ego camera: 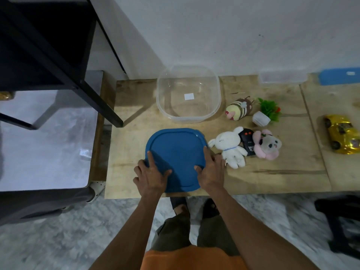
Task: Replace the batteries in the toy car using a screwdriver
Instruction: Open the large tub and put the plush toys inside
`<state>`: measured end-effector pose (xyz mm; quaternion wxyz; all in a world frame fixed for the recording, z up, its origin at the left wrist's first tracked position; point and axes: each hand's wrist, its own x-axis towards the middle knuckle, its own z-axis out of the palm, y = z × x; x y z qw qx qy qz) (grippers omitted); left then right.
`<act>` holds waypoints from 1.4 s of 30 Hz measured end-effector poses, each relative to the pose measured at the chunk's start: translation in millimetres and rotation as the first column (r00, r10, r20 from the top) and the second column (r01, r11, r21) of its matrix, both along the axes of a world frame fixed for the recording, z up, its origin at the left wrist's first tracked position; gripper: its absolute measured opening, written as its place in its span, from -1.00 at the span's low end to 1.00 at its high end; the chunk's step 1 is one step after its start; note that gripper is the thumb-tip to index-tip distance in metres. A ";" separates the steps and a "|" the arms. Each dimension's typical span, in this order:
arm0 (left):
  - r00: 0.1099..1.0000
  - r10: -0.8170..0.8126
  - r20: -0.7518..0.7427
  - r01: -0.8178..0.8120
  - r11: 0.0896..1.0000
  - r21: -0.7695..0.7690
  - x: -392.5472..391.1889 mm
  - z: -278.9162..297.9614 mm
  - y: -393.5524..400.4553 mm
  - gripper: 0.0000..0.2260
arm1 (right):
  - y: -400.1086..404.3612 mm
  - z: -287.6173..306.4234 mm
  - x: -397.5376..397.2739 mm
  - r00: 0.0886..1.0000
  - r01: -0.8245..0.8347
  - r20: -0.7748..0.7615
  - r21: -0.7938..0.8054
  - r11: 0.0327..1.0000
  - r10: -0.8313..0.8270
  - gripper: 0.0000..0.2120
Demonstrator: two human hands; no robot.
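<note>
A gold toy car (342,136) lies on the wooden table (272,176) at the far right, away from both hands. A black remote control (247,141) rests between two plush toys. A blue container lid (176,152) lies flat near the table's front edge. My left hand (151,175) grips its left rim with fingers spread on top. My right hand (211,168) holds its right rim. No screwdriver or batteries are visible.
An empty clear plastic tub (188,92) stands behind the lid. A white plush (229,148), a pink plush (267,144), a striped bee plush (239,109) and a small potted plant (266,112) sit to the right. A black frame (58,55) looms at left.
</note>
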<state>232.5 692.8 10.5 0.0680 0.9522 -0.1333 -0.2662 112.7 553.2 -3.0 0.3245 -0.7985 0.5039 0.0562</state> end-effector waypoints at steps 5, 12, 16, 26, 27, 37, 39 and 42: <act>1.000 -0.005 -0.010 0.005 1.000 0.014 0.2 3.6 2.0 -0.10 | -6.5 4.0 -0.5 0.996 -0.068 -0.049 0.013 0.998 0.069 -0.22; 1.000 0.030 0.009 -0.030 1.000 -0.006 0.7 8.1 5.3 -0.12 | -14.2 6.0 -7.7 0.987 -0.074 0.149 0.097 0.993 0.059 -0.30; 0.995 -0.007 0.097 0.016 0.996 -0.093 -10.1 16.6 -12.2 -0.18 | -28.9 18.4 -22.4 0.902 0.116 0.410 0.063 0.991 -0.132 -0.56; 0.978 -0.192 0.082 0.208 0.870 -0.447 -93.8 32.2 -151.4 -0.30 | -150.8 22.2 -91.8 0.973 0.219 0.166 -0.434 0.874 -0.161 -0.53; 0.981 -0.184 0.055 0.189 0.872 -0.452 -100.8 31.6 -163.7 -0.30 | -155.9 19.0 -92.5 0.986 0.164 0.097 -0.368 0.915 -0.137 -0.53; 0.997 -0.069 -0.023 0.054 0.921 -0.385 -110.2 -1.1 -206.7 -0.39 | -173.4 -13.9 -89.4 0.993 -0.089 -0.110 -0.356 0.930 0.053 -0.45; 0.999 -0.052 -0.007 0.045 0.918 -0.394 -112.3 -3.0 -208.7 -0.41 | -175.9 -17.4 -89.1 0.993 -0.097 -0.098 -0.382 0.919 0.065 -0.44; 0.999 -0.027 0.023 0.034 0.915 -0.402 -115.6 -4.5 -212.3 -0.41 | -177.4 -20.9 -85.6 0.989 -0.114 -0.130 -0.397 0.911 0.067 -0.40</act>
